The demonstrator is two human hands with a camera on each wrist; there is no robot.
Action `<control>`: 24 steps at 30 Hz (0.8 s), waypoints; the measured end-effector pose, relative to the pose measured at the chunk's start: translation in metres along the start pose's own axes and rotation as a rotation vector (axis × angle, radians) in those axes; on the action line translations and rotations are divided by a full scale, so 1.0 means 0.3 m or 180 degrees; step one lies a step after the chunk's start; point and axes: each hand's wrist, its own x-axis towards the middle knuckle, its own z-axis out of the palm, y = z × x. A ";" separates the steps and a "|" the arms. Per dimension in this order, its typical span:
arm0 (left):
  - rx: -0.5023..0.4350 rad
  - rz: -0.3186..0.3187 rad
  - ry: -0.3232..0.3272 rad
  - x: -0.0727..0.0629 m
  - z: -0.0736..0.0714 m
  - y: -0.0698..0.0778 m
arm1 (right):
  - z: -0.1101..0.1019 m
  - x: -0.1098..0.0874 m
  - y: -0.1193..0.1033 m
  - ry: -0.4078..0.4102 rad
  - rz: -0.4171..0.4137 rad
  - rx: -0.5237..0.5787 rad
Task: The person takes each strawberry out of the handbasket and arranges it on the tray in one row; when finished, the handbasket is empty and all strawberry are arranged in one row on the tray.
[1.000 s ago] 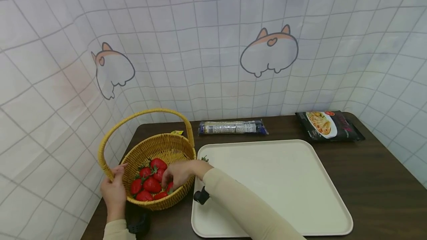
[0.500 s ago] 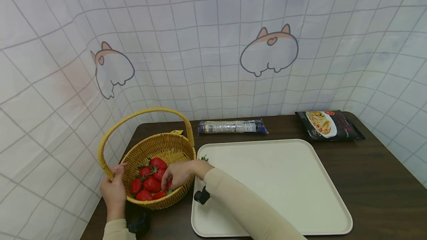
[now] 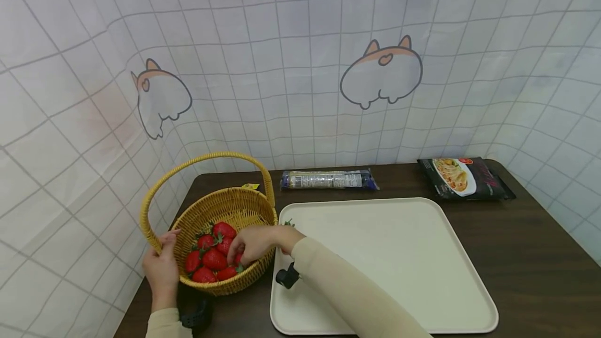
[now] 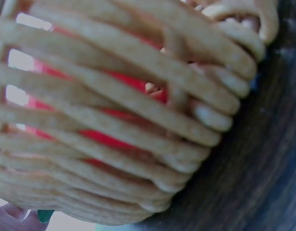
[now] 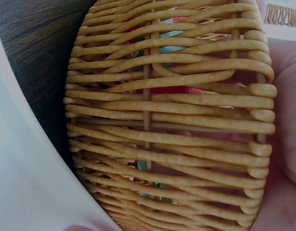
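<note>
A yellow wicker basket (image 3: 253, 200) with a tall arched handle stands at the left of the table. Several red strawberries (image 3: 214, 260) with green leaves lie inside. My left hand (image 3: 160, 270) grips the basket's left side at the foot of the handle. Over the near right rim reaches my right hand (image 3: 253, 244), its curled fingers down around a strawberry (image 3: 238, 258), partly hidden. Both wrist views are filled by the basket's weave (image 4: 114, 96), with red showing through the gaps. In the right wrist view, part of the right hand (image 5: 287, 120) shows beyond the rim.
A large white tray (image 3: 394, 265) lies right of the basket, under my right forearm. Green leaves (image 3: 288, 223) show behind the right wrist. A long clear-and-blue packet (image 3: 328, 179) and a black noodle packet (image 3: 467, 179) lie along the back; a small yellow item (image 3: 250, 186) sits behind the basket.
The right hand's fingers have shifted slightly among the strawberries, and the lowest one beside them shows a little more. The left hand and the basket have stayed in place.
</note>
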 end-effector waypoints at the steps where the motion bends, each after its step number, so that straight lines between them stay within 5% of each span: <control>1: 0.0012 -0.0005 0.0000 0.000 0.000 0.000 | 0.000 -0.002 0.003 0.0022 -0.0027 0.0018; 9: 0.0105 -0.0038 -0.0024 0.001 -0.004 -0.003 | -0.017 -0.017 0.026 0.0252 -0.0306 0.0447; 24: 0.0052 -0.0161 -0.0035 -0.001 -0.004 0.009 | -0.023 -0.116 0.061 0.1528 -0.0415 0.0971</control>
